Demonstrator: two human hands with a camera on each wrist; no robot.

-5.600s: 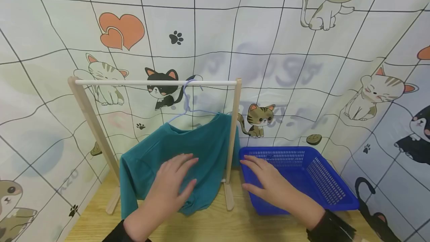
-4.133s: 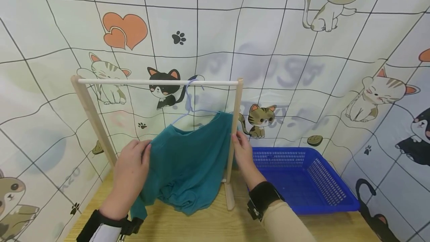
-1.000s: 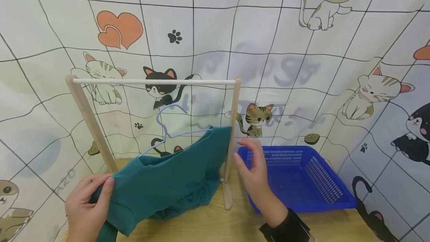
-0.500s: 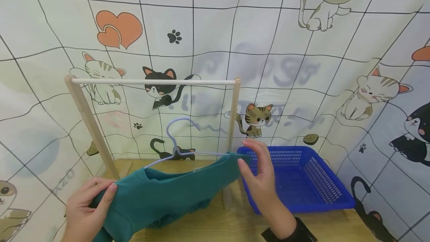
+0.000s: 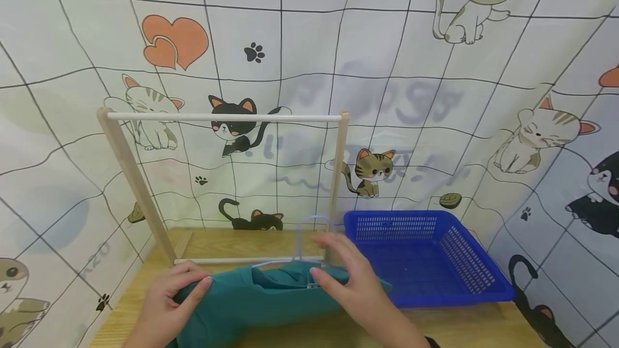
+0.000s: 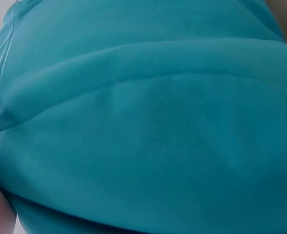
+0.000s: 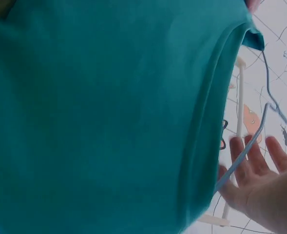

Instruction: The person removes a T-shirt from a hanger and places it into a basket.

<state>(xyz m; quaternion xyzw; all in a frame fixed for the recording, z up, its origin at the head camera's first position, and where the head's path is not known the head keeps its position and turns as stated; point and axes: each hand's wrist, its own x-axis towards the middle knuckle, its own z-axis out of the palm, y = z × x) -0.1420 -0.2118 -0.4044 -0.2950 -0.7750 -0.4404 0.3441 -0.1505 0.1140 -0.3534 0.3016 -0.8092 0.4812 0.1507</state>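
A teal long-sleeved shirt [image 5: 275,299] on a thin lavender hanger [image 5: 297,243] is held low, in front of the wooden rack. My left hand [image 5: 170,298] pinches its left shoulder between thumb and fingers. At the other side, my right hand [image 5: 360,286] is beside the neckline and hanger, thumb and fingers apart. In the right wrist view, those fingers [image 7: 255,156] spread out by the hanger [image 7: 266,80], gripping nothing. Shirt fabric [image 6: 148,131] fills most of the left wrist view. The lower part of the shirt runs out of the head view.
The rack [image 5: 222,117] has a white rod and wooden posts, standing on a wood-grain table [image 5: 464,329]. To its right sits a blue perforated basket [image 5: 503,290]. A cat-printed sheet [image 5: 309,42] hangs behind and at the sides.
The hanger and shirt, earlier hanging on the rod, have come off it and down toward me. My left hand took hold of the shoulder; my right hand moved left toward the hanger.
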